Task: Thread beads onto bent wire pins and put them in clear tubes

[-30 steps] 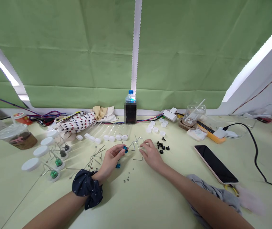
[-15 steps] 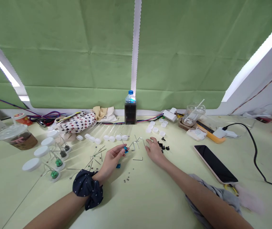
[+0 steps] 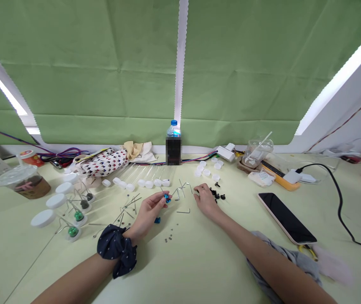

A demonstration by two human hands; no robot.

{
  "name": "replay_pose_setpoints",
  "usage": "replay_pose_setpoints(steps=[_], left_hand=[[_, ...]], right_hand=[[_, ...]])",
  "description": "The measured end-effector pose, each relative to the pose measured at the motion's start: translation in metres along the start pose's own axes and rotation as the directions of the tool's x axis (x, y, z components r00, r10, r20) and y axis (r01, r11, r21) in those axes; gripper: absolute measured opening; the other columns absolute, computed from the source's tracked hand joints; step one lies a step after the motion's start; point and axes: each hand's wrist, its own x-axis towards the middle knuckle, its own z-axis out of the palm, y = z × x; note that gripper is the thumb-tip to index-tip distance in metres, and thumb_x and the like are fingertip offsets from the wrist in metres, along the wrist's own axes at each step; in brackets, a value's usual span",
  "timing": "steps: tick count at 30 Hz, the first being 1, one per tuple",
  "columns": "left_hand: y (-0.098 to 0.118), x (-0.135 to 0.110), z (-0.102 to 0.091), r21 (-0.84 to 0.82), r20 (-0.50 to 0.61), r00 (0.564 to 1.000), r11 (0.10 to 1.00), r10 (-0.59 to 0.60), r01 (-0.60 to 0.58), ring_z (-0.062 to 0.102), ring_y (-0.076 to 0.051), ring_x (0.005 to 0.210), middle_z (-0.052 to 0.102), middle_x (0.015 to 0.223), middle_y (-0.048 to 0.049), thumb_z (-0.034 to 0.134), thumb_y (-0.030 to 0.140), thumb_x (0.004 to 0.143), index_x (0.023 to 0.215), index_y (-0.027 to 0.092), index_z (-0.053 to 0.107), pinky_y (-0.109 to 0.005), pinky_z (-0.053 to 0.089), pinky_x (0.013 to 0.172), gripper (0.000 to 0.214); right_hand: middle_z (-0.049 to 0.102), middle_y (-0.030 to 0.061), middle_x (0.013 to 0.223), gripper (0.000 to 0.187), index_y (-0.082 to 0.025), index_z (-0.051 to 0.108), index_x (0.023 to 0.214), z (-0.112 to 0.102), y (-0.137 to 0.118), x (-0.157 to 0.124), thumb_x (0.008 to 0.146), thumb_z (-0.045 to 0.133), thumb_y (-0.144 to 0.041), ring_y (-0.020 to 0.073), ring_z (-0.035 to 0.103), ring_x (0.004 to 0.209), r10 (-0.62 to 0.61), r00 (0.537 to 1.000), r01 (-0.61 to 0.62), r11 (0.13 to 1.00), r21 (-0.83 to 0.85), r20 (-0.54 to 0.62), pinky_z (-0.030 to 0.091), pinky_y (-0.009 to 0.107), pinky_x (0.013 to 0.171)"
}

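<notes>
My left hand (image 3: 150, 207) is closed, its thumb and fingertips pinching a small shiny blue part (image 3: 167, 198) with a thin metal rod at it. Below those fingers, another blue piece (image 3: 157, 220) lies on the table. My right hand (image 3: 206, 201) rests low over the table, thumb and fingers apart, with nothing visible in it. Just left of it are several bent metal rods (image 3: 182, 191), and one L-shaped rod (image 3: 183, 211) lies nearer me. Black screw-like pieces (image 3: 217, 195) sit right beside its knuckles. Tiny metal bits (image 3: 170, 237) are scattered in front.
Clear tubes with white caps (image 3: 149, 184) lie at the back; loose white caps (image 3: 207, 172) are right of them. Upturned jars with green contents (image 3: 78, 215), metal rods (image 3: 129, 207) and a drink cup (image 3: 30, 183) stand left. A phone (image 3: 286, 217) and cable (image 3: 339, 202) lie right.
My right hand's fingers have drawn in slightly near the black pieces. The left hand keeps its hold on the blue part, with hardly any movement.
</notes>
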Motion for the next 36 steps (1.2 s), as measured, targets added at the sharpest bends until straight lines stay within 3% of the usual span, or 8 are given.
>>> replay_pose_setpoints(steps=[8,17,28,32,36], left_hand=[[0.005,-0.001,0.004,-0.057,0.017,1.0,0.998,-0.009,0.01,0.059,-0.018,0.091,0.065,0.109,-0.0098,0.062,0.037,0.077,0.106,0.018,0.063,-0.029,0.046,0.08,0.035],[0.006,-0.001,0.004,-0.098,0.035,0.999,0.995,-0.022,0.026,0.059,-0.02,0.094,0.066,0.101,-0.01,0.062,0.035,0.078,0.106,0.016,0.062,-0.03,0.044,0.081,0.033],[0.003,0.0,0.002,-0.184,0.031,0.996,0.979,-0.08,0.085,0.061,-0.017,0.087,0.068,0.094,-0.0075,0.066,0.033,0.074,0.099,0.016,0.063,-0.029,0.044,0.082,0.03],[0.003,0.001,0.001,-0.213,0.024,0.995,0.972,-0.096,0.099,0.062,-0.018,0.089,0.069,0.092,-0.0076,0.069,0.033,0.072,0.097,0.016,0.064,-0.032,0.044,0.086,0.03],[0.001,0.002,0.001,-0.233,0.0,0.996,0.968,-0.092,0.09,0.063,-0.019,0.088,0.069,0.093,-0.0068,0.071,0.031,0.069,0.094,0.017,0.065,-0.034,0.044,0.088,0.03]], right_hand=[[0.052,0.0061,0.094,0.021,-0.02,0.06,0.094,-0.002,-0.001,0.0,0.081,0.047,-0.009,0.0192,0.057,0.085,-0.044,0.999,0.044,0.999,-0.004,-0.021,0.044,0.032,0.075],[0.051,0.0035,0.083,0.009,-0.018,0.059,0.076,-0.009,-0.006,-0.001,0.079,0.053,-0.012,0.0173,0.055,0.078,-0.055,0.998,0.056,0.997,0.05,-0.02,0.043,0.031,0.074],[0.049,0.0025,0.083,0.012,-0.019,0.056,0.076,-0.008,-0.007,-0.002,0.073,0.053,-0.007,0.0154,0.053,0.073,-0.06,0.996,0.068,0.99,0.124,-0.068,0.045,0.031,0.071],[0.053,0.0031,0.084,0.011,-0.019,0.057,0.077,-0.008,-0.009,-0.003,0.073,0.054,-0.009,0.0146,0.054,0.067,-0.089,0.988,0.117,0.966,0.23,-0.129,0.048,0.033,0.071],[0.059,0.0048,0.087,0.01,-0.019,0.059,0.087,-0.011,-0.019,-0.007,0.079,0.054,-0.019,0.016,0.059,0.075,-0.157,0.967,0.232,0.868,0.44,-0.2,0.052,0.035,0.076]])
